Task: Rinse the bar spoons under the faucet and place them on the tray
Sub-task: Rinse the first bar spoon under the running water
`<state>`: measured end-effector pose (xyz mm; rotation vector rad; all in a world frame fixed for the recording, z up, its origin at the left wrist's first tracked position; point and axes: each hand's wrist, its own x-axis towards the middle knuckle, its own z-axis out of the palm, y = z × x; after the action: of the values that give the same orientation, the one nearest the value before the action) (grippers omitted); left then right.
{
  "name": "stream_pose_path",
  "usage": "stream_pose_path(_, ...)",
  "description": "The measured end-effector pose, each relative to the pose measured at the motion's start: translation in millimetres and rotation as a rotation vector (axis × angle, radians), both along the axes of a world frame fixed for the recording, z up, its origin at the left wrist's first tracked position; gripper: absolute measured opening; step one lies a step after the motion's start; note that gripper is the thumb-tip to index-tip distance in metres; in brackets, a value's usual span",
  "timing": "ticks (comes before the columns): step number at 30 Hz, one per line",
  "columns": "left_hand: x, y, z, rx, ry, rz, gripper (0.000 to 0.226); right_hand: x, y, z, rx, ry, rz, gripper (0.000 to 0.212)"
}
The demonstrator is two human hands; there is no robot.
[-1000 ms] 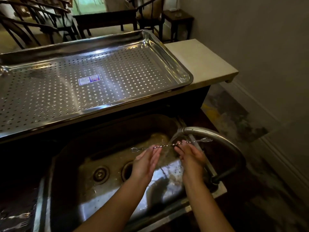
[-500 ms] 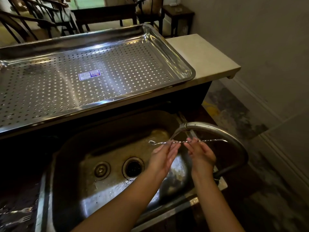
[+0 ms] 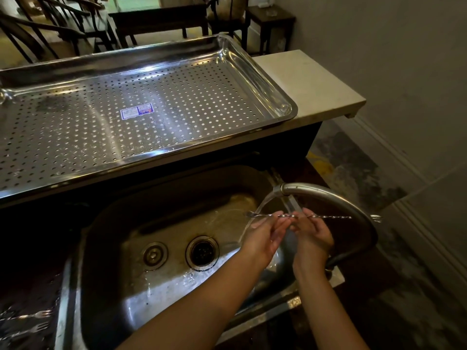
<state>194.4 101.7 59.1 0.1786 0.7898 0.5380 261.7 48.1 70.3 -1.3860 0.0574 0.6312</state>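
- Compared with half a second earlier, the thin twisted-stem steel bar spoon (image 3: 300, 216) lay further toward the curved brushed-steel faucet (image 3: 336, 198) neck, its forked end now past the neck on the far side from the basin, and both hands sat closer under the spout.
- The left hand (image 3: 265, 234) and right hand (image 3: 314, 234) were palm-up side by side below the spout, their fingers (image 3: 283, 218) pinching the spoon's stem at its middle; the spoon was level, held crosswise just below the spout.
- The water stream (image 3: 260, 205) fell from the spout onto the spoon's bowl end, on the drain side of the hands.
- The stainless steel sink basin (image 3: 106, 248) held a wet floor, a round black-holed drain strainer (image 3: 202, 252) and a smaller steel plug (image 3: 154, 255) beside it, both on the side of the hands away from the faucet neck.
- The large perforated stainless steel tray (image 3: 267, 79) sat on the pale bench (image 3: 316, 84) beyond the sink; only a blue and white sticker (image 3: 136, 112) lay on its floor.
- Well away from the faucet, past the sink's far rim, two small steel forks (image 3: 32, 322) lay on a dark wet surface.
- The tray's near rim overhung the back of the sink, and its end stopped short of the bench edge, leaving a bare strip of bench.
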Motion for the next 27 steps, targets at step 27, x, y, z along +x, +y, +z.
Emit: stream_pose_path(27,0,-3,18,0.084,0.074,0.002,0.013,0,-4,11,0.121,-0.027,-0.119,0.017)
